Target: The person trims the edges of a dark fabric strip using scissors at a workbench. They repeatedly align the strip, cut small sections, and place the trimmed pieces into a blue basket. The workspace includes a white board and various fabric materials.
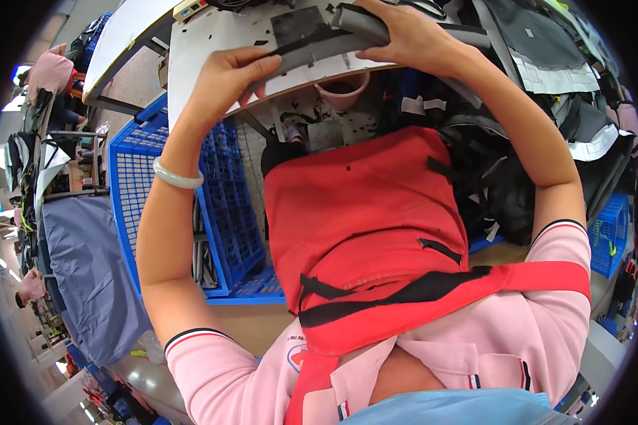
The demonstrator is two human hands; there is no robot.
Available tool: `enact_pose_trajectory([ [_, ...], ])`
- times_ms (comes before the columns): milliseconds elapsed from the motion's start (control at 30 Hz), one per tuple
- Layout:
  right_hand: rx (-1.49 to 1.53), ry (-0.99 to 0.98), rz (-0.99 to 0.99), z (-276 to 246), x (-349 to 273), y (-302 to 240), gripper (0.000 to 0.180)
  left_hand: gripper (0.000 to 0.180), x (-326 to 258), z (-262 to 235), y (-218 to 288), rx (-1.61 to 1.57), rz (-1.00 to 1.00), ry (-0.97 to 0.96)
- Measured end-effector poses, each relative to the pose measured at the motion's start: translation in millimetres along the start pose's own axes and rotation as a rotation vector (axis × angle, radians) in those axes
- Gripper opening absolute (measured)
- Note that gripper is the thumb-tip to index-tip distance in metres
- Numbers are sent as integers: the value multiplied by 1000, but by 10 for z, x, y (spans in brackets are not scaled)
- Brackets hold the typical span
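A long grey strip with a black edge (310, 52), apparently fabric, stretches between my two hands along the front edge of the white table (213, 28). My left hand (232, 76) pinches its left end between thumb and fingers, and a bit of the strip hangs below the tabletop. Farther right, my right hand (415, 41) is closed around a folded, thicker part of the same grey piece, thumb underneath. Behind the strip, a flat dark grey patch (294, 23) lies on the tabletop among small black scraps.
Blue plastic crates stand at my left (136, 177) and far right (609, 237). Grey and black fabric pieces (539, 49) are heaped at the right. Beneath the table is a pink bucket (344, 93). A grey-blue cover (85, 269) drapes something at left. People work beyond it.
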State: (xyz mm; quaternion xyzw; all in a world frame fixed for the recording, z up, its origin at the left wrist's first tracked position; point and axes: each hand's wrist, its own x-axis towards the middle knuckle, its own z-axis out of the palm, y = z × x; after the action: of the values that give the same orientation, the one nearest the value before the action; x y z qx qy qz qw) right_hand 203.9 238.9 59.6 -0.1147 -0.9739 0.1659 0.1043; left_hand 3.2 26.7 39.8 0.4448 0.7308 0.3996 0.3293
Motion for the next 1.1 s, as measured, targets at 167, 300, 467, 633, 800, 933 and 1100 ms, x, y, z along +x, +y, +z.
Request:
enact_pose_trajectory([
  [167, -43, -5, -55, -31, 275, 114, 66, 32, 257, -79, -27, 90, 82, 202],
  [300, 1, 19, -45, 5, 406, 220, 76, 31, 413, -174, -72, 45, 57, 196],
  [467, 16, 94, -87, 21, 509, 333, 83, 29, 454, -189, -56, -20, 67, 210],
  [633, 54, 102, -119, -40, 559, 329, 85, 29, 455, -190, 4, -56, 69, 208],
  [800, 42, 65, -113, -62, 675, 370, 84, 30, 619, -245, -60, -107, 78, 188],
  [933, 67, 80, -95, -21, 763, 466, 84, 31, 686, -234, -112, -163, 36, 212],
  [1100, 70, 32, -76, -99, 674, 369, 84, 32, 554, -249, -89, -155, 66, 169],
])
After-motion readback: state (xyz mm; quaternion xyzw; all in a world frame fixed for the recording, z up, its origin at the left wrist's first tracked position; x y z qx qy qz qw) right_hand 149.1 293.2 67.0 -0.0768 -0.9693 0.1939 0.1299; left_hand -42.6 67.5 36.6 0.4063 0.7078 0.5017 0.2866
